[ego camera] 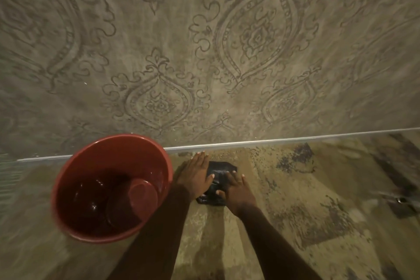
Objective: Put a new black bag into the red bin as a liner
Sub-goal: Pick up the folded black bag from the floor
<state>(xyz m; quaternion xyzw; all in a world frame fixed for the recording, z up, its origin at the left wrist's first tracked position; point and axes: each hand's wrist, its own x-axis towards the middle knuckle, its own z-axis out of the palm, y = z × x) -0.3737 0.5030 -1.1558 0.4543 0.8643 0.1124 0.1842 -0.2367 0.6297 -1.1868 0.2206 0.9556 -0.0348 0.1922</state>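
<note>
The red bin [68, 179] stands open on the floor at the lower left, with a round red part lying inside it. Just right of it a folded black bag [221, 171] lies flat on the floor near the wall. My left hand [197, 175] rests flat with fingers spread on the bag's left edge, beside the bin's rim. My right hand [236, 191] covers the bag's lower right part; its fingers curl onto the plastic. Whether the bag is pinched or only pressed down I cannot tell. Both forearms reach in from the bottom of the view.
A wall with patterned grey wallpaper [204, 52] rises right behind the bag, edged by a white skirting strip [295, 140]. The floor [295, 200] is mottled tan and dark. A small dark object [401, 200] lies at the far right.
</note>
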